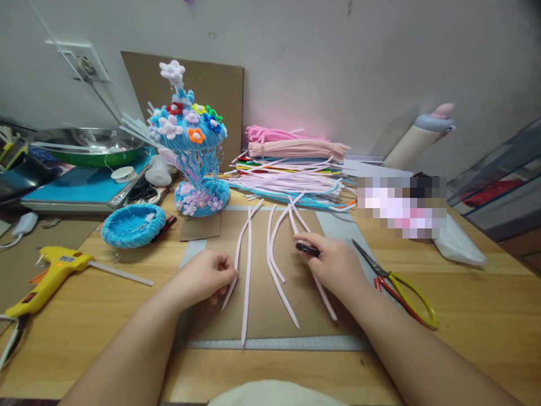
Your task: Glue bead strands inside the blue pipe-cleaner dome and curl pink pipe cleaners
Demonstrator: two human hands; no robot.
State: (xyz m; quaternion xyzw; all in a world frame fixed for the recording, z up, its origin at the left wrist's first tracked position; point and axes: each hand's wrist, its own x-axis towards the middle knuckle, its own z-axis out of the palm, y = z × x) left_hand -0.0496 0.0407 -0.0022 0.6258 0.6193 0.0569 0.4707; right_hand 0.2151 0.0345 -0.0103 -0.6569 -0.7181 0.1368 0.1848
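Left hand (217,276) looked pinched on a strip (239,242), probably steadying it, while the right hand (336,262) had its grip clamped round some black thing (307,248).

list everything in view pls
cardboard: several, brown, centre, left, back
mat: one, pale blue, under cardboard
strips: about six, pale pink, on cardboard
ornament: one, mostly blue, behind cardboard
bundles: several, multicoloured, back centre
dish: one, blue, left
glue gun: one, yellow, left
large scissors: one, red-yellow, right
bottle: one, cream, back right
bowl: one, green-silver, back left
spools: two, white, back left
socket: one, white, back left
tool: one, black, centre right
left hand: one, at leftmost strip
right hand: one, holding tool
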